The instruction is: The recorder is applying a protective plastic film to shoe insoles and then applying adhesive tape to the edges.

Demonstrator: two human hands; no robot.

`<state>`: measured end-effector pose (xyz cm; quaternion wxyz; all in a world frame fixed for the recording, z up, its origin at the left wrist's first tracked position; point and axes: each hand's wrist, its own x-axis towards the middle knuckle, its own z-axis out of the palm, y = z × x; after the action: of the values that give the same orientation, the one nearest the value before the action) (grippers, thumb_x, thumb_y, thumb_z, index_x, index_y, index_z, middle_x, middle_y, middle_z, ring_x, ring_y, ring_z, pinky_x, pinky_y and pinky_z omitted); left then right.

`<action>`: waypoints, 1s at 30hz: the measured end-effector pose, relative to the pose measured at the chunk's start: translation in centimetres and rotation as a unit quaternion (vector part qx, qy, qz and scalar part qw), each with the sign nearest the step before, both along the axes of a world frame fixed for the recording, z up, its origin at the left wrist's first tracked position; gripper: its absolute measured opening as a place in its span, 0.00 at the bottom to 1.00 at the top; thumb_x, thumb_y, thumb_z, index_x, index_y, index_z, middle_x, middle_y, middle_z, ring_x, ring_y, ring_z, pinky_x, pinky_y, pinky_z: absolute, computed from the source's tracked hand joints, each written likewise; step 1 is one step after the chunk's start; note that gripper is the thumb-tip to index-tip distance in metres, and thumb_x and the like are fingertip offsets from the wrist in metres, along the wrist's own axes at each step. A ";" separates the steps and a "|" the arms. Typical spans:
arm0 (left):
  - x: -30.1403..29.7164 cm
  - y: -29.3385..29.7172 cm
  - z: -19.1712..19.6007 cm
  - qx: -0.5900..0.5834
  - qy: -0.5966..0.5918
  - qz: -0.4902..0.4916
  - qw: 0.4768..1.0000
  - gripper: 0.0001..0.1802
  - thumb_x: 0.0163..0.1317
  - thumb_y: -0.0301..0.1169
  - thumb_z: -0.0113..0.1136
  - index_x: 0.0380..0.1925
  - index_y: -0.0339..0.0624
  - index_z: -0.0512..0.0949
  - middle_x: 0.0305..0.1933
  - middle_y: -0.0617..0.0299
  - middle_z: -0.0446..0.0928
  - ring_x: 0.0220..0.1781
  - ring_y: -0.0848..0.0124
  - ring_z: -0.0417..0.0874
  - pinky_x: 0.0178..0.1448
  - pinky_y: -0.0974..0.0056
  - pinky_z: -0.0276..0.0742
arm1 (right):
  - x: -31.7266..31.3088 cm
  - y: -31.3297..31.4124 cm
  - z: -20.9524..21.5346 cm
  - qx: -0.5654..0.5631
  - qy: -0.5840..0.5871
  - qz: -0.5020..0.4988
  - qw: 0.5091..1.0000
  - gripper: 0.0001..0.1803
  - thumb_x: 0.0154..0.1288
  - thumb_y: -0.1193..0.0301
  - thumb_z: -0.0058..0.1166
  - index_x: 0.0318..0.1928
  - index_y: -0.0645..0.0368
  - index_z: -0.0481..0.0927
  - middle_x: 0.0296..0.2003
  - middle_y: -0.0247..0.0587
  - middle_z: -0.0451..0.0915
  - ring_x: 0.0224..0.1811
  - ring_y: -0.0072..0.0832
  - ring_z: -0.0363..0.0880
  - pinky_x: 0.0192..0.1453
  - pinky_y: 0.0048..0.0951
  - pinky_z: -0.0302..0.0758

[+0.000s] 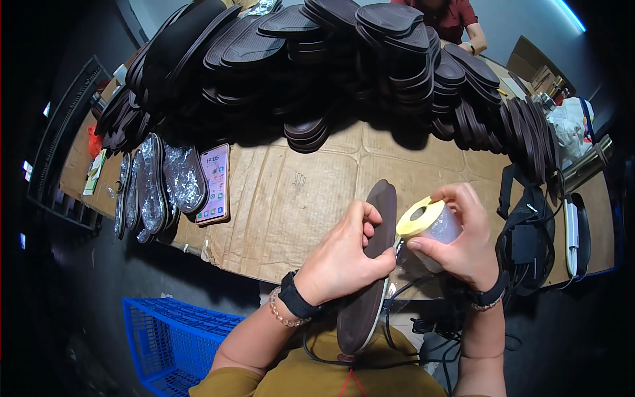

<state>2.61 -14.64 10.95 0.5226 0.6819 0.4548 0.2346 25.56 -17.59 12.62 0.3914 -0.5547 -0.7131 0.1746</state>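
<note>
A dark brown shoe sole [360, 314] stands on edge in front of my body, its length running away from me and its pale rim toward the right. My left hand [337, 255] grips it around the middle, with thumb and curled fingers closed on it. Close beside it on the right, my right hand [471, 241] holds a roll of clear film or tape [443, 228] with a pale yellow end and a hole in its centre. Thumb and fingers wrap the roll's side. A strip near my left thumb is too small to make out clearly.
Stacks of dark brown soles [284, 59] cover the back of the cardboard-topped table [291, 192]. Plastic-wrapped soles [149, 185] and a phone [215, 182] lie left. At right are a black bag [529, 245] with cables and a metal cylinder [585, 169]. A blue crate [165, 344] stands below; a person [453, 20] is opposite.
</note>
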 end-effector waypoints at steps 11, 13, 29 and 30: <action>0.4 -0.3 0.1 0.032 0.001 -0.004 0.999 0.29 0.56 0.34 0.74 0.53 0.40 0.69 0.44 0.61 0.71 0.45 0.70 0.73 0.54 0.65 0.77 | -2.4 -0.4 0.6 0.093 -0.127 -0.114 0.981 0.34 0.44 0.67 0.83 0.52 0.58 0.80 0.48 0.47 0.76 0.45 0.49 0.82 0.46 0.44 0.81; 0.4 -0.3 0.1 0.022 -0.001 -0.004 1.000 0.29 0.56 0.34 0.74 0.53 0.40 0.69 0.44 0.61 0.71 0.45 0.71 0.73 0.54 0.65 0.77 | -2.6 -0.5 0.5 0.094 -0.136 -0.118 0.979 0.34 0.44 0.67 0.83 0.53 0.57 0.79 0.48 0.47 0.76 0.45 0.49 0.82 0.46 0.45 0.81; 0.0 0.0 0.0 -0.009 -0.016 -0.005 1.000 0.29 0.57 0.33 0.73 0.54 0.41 0.68 0.44 0.61 0.70 0.45 0.71 0.72 0.55 0.66 0.76 | -3.7 -0.3 0.1 0.110 -0.175 -0.117 0.971 0.35 0.45 0.65 0.82 0.55 0.57 0.79 0.50 0.49 0.75 0.48 0.48 0.81 0.48 0.44 0.81; 0.0 0.1 0.2 -0.014 -0.010 -0.007 1.000 0.31 0.57 0.34 0.73 0.55 0.41 0.67 0.44 0.61 0.69 0.45 0.71 0.72 0.54 0.65 0.76 | -3.7 -0.3 0.2 0.107 -0.178 -0.118 0.971 0.35 0.45 0.65 0.81 0.55 0.57 0.79 0.50 0.49 0.75 0.48 0.48 0.81 0.48 0.45 0.81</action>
<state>2.57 -14.56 11.11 0.5380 0.6757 0.4479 0.2312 21.84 -17.91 12.78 0.3332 -0.6121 -0.7152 -0.0518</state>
